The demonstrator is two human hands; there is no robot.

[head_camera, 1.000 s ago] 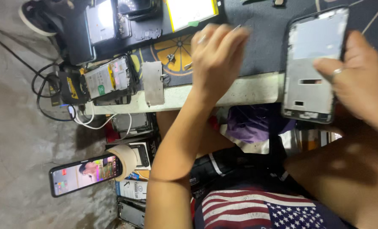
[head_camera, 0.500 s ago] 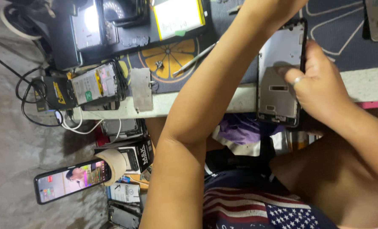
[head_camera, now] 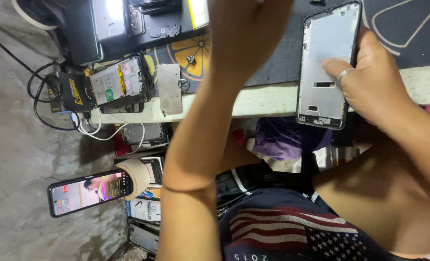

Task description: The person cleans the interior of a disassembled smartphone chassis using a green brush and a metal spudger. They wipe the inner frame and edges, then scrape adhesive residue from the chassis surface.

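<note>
right hand (head_camera: 369, 84): was closed around a phone frame (head_camera: 327, 63), thumb laid across its silver inner face, a ring seen on one finger.
left hand: was carried past the top edge of the view; only the forearm (head_camera: 210, 111) was seen, raised across the middle, so its grip could not be told.
phone frame: was held upright over the front edge of the workbench (head_camera: 268, 99), its dark rim turned outward, its lower end hung past the pale edge.
mat: a dark work mat (head_camera: 282, 53) with an orange citrus print was spread under the frame.
metal plate: a small grey metal plate (head_camera: 169, 89) was laid at the bench edge, well apart from the frame.
opened phone: an opened phone (head_camera: 117, 83) with its insides bared was set beside the plate.
cables: white and black cables (head_camera: 87, 126) were hung off the bench corner.
lit phone: a lit phone (head_camera: 88, 192) was propped low, by a stack of boxes.
</note>
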